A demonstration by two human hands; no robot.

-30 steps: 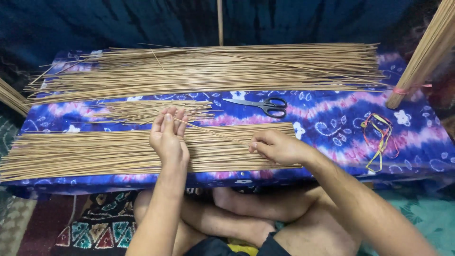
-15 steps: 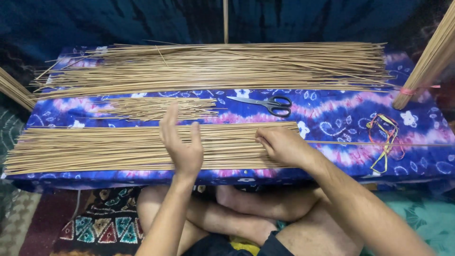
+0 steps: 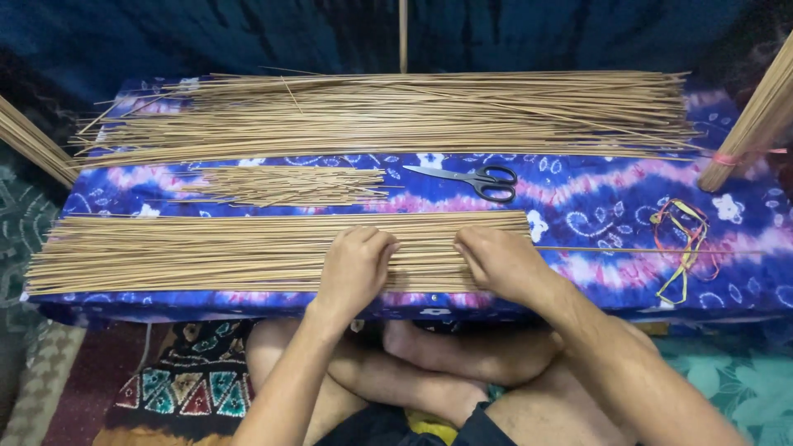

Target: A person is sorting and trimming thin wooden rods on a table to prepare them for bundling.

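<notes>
Both hands are down on the near bundle of sticks (image 3: 206, 252) — a long flat layer of thin tan sticks lying lengthwise along the front edge of the surface (image 3: 595, 272), which is draped in a blue and pink patterned cloth. The left hand (image 3: 355, 266) sits knuckles-up with fingers curled over the sticks, pressing on them rather than lifting; whether any are pinched underneath, I cannot tell. The right hand (image 3: 498, 260) lies just beside it, fingers bent down onto the right end of the same bundle, the two hands close but apart.

Behind them, a small loose batch of shorter sticks (image 3: 285, 185) lies mid-surface, and just right of it black-handled scissors (image 3: 475, 177), blades pointing left. Along the far edge runs the big pile of long sticks (image 3: 396, 116). Over on the right — a tangle of coloured bands (image 3: 684, 239). A tied bundle (image 3: 756, 124) leans in at the right corner. The person sits cross-legged below.
</notes>
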